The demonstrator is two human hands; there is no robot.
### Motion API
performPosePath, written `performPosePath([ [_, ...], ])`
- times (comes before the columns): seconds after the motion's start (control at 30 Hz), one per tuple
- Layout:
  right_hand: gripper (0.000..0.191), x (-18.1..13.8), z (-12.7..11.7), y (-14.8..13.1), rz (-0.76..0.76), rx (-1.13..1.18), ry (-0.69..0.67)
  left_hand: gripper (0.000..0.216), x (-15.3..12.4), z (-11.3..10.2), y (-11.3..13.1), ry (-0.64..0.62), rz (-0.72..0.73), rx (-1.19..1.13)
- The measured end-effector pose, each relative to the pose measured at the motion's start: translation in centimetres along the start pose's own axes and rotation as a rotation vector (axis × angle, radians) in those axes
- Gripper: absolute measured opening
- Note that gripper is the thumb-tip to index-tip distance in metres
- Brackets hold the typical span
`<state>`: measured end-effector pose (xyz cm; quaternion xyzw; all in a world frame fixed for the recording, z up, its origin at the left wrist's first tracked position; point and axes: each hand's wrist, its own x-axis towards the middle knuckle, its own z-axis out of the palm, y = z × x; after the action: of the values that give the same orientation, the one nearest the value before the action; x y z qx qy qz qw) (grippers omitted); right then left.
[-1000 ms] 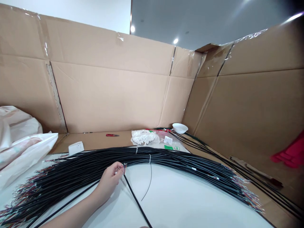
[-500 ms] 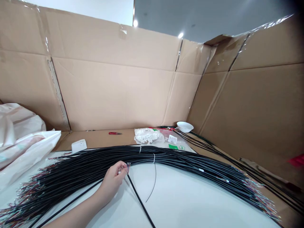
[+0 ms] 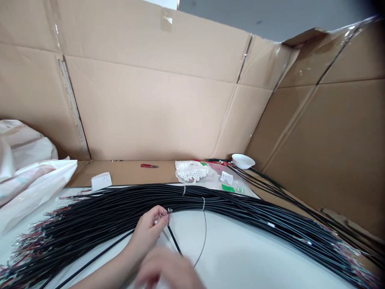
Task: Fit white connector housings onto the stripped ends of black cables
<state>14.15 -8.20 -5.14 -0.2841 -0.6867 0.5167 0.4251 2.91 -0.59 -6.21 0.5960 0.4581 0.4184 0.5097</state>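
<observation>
Partly, right hand (image 3: 171, 268) hides cable (image 3: 174, 239).

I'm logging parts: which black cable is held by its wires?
The round black cable nearest the blurred right hand: the left hand pinches its thin coloured wires, no other cable's.

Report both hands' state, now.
Left hand: closed, pinching thin coloured wires of a black cable.
Right hand: blurred; cannot tell whether open or closed.
</observation>
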Motion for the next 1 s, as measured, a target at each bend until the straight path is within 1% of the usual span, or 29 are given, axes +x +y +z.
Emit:
performPosePath([
  [0.07, 0.009, 1.7, -2.6, 0.5, -0.036, -0.154, 0.225, 0.017, 0.1, 0.0, 0.0, -0.003, 0.005, -0.008],
  [0.13, 0.012, 2.9, -4.6, 1.3, 0.014, -0.251, 0.466, 0.016, 0.1, -0.1, 0.0, -0.003, 0.014, -0.011],
  [0.17, 0.017, 3.3, -5.2, 1.8, 0.083, -0.215, 0.497, 0.016, 0.1, -0.1, 0.1, -0.007, 0.020, -0.009],
  [0.2, 0.021, 3.6, -5.5, 2.2, 0.149, -0.146, 0.475, 0.016, 0.1, -0.1, 0.1, -0.013, 0.025, -0.005],
  [0.23, 0.024, 3.8, -5.6, 2.5, 0.197, -0.071, 0.418, 0.016, 0.0, -0.2, 0.1, -0.019, 0.028, 0.004],
  [0.3, 0.026, 3.9, -5.4, 2.9, 0.224, 0.053, 0.319, 0.017, 0.0, -0.2, 0.1, -0.029, 0.025, 0.026],
  [0.33, 0.027, 3.9, -5.2, 2.9, 0.216, 0.095, 0.296, 0.017, 0.0, -0.2, 0.1, -0.033, 0.023, 0.034],
  [0.5, 0.029, 3.9, -5.0, 2.7, 0.198, 0.252, 0.332, 0.020, 0.1, -0.1, 0.5, -0.058, 0.019, 0.084],
  [0.7, 0.032, 3.9, -5.5, 3.0, 0.198, 0.338, 0.331, 0.019, 0.0, -0.1, 1.0, -0.071, 0.003, 0.094],
  [0.83, 0.031, 3.8, -5.6, 3.0, 0.209, 0.379, 0.332, 0.021, -0.2, 0.0, 0.7, -0.037, -0.026, 0.131],
  [1.0, 0.034, 3.9, -5.6, 2.7, 0.247, 0.416, 0.345, 0.021, -0.3, 0.2, 0.4, 0.015, -0.023, 0.151],
])
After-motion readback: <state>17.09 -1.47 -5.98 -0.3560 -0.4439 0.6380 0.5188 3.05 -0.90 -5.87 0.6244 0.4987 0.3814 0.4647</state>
